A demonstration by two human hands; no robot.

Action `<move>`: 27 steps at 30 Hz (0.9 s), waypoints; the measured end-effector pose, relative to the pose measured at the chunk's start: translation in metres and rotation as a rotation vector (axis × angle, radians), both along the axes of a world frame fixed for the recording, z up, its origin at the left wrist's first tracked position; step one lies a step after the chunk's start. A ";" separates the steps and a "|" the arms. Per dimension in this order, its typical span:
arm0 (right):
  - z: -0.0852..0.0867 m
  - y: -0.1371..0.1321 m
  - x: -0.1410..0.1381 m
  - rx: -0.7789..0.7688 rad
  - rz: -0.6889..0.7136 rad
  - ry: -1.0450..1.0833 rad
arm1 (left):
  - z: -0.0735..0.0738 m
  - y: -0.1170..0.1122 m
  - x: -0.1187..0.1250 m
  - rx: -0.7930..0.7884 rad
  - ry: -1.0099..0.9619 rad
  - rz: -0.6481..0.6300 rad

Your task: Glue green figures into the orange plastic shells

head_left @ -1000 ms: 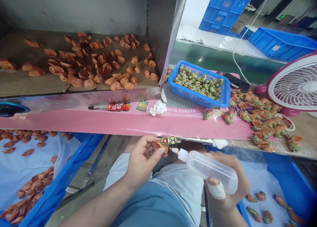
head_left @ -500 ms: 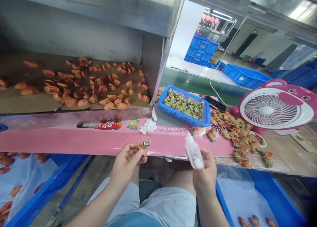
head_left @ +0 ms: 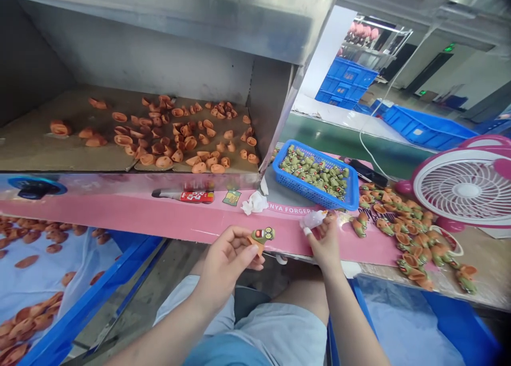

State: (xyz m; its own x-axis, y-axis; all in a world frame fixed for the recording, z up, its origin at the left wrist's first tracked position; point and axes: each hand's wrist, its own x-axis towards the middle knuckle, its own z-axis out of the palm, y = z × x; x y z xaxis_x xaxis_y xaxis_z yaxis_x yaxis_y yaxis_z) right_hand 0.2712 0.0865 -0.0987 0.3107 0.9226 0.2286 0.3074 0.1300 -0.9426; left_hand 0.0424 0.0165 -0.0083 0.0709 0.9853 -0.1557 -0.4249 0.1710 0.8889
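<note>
My left hand (head_left: 235, 251) pinches a small figurine (head_left: 261, 239) above the table's front edge. It has a green head with round eyes and a red mouth, and an orange lower part. To the right, my right hand (head_left: 325, 243) is closed about a translucent squeeze bottle (head_left: 312, 219). The bottle is tipped on its side low over the pink mat, nozzle to the right, with my thumb by its whitish end. Some of the fingers are hidden. Beyond this hand stands a blue basket (head_left: 315, 193) of small green pieces.
Joined green-and-orange pieces (head_left: 415, 238) lie in a heap at right, before a pink fan (head_left: 465, 188). Orange shells (head_left: 159, 142) fill a metal booth's cardboard floor. Crumpled tissue (head_left: 254, 202) and a red-labelled tube (head_left: 195, 197) lie on the mat. Blue bins flank my legs.
My right hand has lowered the squeeze bottle to the mat and turned it from upright to sideways. The left hand still holds the figurine. The view has swung left.
</note>
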 end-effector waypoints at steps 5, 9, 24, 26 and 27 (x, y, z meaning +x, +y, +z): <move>0.038 -0.058 -0.043 0.133 0.044 -0.098 | 0.002 -0.002 0.003 0.001 0.007 -0.041; 0.082 -0.079 -0.069 0.284 0.411 -0.179 | 0.005 -0.005 0.008 0.018 0.032 -0.115; 0.107 -0.083 -0.058 0.376 0.452 -0.424 | 0.013 -0.014 0.005 0.060 0.129 -0.121; 0.108 -0.083 -0.058 0.392 0.448 -0.444 | 0.013 -0.014 0.006 0.049 0.135 -0.109; 0.109 -0.084 -0.058 0.396 0.447 -0.446 | 0.014 -0.014 0.006 0.044 0.138 -0.112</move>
State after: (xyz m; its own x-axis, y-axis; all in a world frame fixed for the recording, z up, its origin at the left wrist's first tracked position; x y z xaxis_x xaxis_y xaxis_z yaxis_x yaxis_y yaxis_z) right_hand 0.2133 0.0026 0.0099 -0.2749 0.7615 0.5870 0.4881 0.6365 -0.5972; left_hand 0.0483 0.0027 0.0053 0.1612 0.9785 -0.1286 -0.2791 0.1702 0.9450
